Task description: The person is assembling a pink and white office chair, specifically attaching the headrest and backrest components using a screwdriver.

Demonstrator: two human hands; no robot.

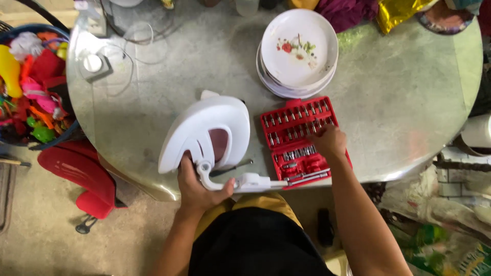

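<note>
as the head view looks straight down, a round grey table (169, 97) fills the upper and middle frame, and the person's two arms come up from the bottom edge. the left hand (198, 189), just left of centre and low in the frame, is clamped around the lower edge and handle bar of a white plastic appliance (207, 130) with a rounded shell, which lies on the table near its front rim, at centre frame. a white arm of that appliance sticks out to the right, past the table edge, just below the red case. the right hand (327, 140), right of centre, rests on a red bit set case (302, 138) lying open on the table, fingers curled together down among the rows of small metal bits; what they pinch, if anything, cannot be told. the case sits just right of the appliance. a thin dark screwdriver (232, 167) lies on the table between appliance and case. above the case, upper centre, stands a stack of white plates (299, 51) with a flower print. at the far left, a basket of colourful toys (30, 82) sits beside the table, with a red stool (84, 176) below it.
</note>
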